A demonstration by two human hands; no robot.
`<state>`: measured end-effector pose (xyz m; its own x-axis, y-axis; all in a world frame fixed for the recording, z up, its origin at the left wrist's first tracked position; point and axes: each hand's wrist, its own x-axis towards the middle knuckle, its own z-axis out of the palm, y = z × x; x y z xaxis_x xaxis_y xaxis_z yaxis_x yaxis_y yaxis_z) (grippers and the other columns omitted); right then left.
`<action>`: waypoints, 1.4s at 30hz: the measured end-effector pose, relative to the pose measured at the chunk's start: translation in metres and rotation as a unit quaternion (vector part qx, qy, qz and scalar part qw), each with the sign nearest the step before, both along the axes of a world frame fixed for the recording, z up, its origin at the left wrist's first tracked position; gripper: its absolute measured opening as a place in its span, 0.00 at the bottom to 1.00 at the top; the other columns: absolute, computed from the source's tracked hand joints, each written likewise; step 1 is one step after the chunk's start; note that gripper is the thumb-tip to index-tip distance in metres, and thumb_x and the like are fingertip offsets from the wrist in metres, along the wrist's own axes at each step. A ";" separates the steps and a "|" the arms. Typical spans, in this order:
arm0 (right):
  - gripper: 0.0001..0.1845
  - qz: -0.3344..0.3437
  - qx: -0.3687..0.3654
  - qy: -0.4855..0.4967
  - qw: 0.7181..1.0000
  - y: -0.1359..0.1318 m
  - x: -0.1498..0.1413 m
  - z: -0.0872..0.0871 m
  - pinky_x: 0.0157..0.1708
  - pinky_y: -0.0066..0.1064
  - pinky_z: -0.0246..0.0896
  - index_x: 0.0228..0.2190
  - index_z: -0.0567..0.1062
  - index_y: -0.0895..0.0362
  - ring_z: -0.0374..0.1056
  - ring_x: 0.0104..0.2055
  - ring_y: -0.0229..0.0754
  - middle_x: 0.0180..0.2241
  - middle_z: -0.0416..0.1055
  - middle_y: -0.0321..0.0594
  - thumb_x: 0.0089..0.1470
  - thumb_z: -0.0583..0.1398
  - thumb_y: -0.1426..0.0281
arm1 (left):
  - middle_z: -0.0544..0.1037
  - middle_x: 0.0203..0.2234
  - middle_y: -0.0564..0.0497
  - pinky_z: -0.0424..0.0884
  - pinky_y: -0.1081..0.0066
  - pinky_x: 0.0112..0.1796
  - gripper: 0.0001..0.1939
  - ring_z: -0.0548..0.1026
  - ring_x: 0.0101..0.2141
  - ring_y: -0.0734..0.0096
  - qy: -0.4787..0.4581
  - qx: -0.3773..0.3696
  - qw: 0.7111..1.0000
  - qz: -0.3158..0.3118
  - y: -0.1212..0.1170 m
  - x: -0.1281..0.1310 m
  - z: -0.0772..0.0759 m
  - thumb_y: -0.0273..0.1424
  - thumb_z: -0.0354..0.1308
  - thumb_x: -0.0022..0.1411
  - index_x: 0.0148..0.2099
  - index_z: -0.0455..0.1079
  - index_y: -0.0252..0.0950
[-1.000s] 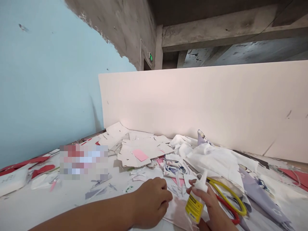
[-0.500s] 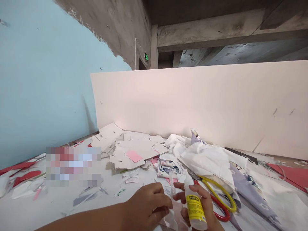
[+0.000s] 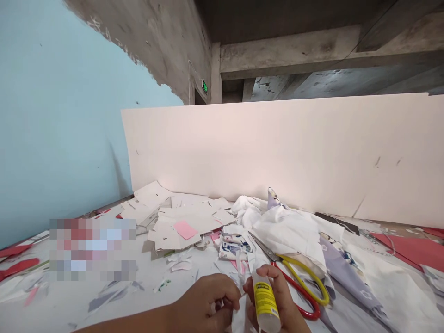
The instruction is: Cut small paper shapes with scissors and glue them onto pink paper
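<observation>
we are gripping a yellow-labelled bottle (image 3: 266, 303) in our right hand (image 3: 281, 301), its grip wrapping around the tilted body and its fingers covering the top; the bottle is sitting low in the view, just above the surface (image 3: 128, 303). our left hand (image 3: 211, 303) is curling its fingers beside a white piece (image 3: 240, 320), and we cannot tell whether its grip is holding that piece. to the right, scissors (image 3: 310, 283) with red and yellow handles are lying near the bottle, their blades running beside a crumpled white cloth (image 3: 289, 229). past our hands, a patterned bundle (image 3: 235, 247) is resting near cardboard sheets (image 3: 164, 227), which are carrying a pink paper (image 3: 185, 230).
</observation>
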<state>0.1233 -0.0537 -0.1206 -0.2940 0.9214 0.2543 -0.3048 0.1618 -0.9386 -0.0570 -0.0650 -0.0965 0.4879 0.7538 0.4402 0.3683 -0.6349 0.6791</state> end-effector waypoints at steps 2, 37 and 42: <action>0.31 -0.001 -0.005 0.011 1.000 0.002 -0.001 -0.001 0.23 0.24 0.57 0.39 0.58 0.46 0.65 0.27 0.35 0.31 0.68 0.33 0.35 0.68 0.65 | 0.73 0.31 0.49 0.65 0.76 0.30 0.06 0.69 0.30 0.73 -0.001 -0.016 1.000 -0.004 0.001 -0.001 0.000 0.21 0.53 0.48 0.30 0.66 0.35; 0.28 -0.090 0.007 -0.021 0.996 0.017 0.016 0.047 0.26 0.27 0.61 0.40 0.56 0.46 0.63 0.26 0.35 0.31 0.68 0.30 0.40 0.63 0.75 | 0.67 0.19 0.58 0.59 0.76 0.24 0.15 0.64 0.22 0.79 -0.331 -0.339 0.872 0.126 0.019 0.042 0.032 0.26 0.64 0.39 0.29 0.62 0.35; 0.27 -0.100 0.023 -0.084 0.991 0.026 0.019 0.039 0.31 0.30 0.63 0.43 0.57 0.47 0.65 0.30 0.38 0.31 0.68 0.31 0.43 0.60 0.74 | 0.67 0.22 0.57 0.59 0.76 0.27 0.08 0.63 0.24 0.79 -0.323 -0.292 0.890 0.134 0.025 0.029 0.033 0.25 0.59 0.45 0.30 0.64 0.35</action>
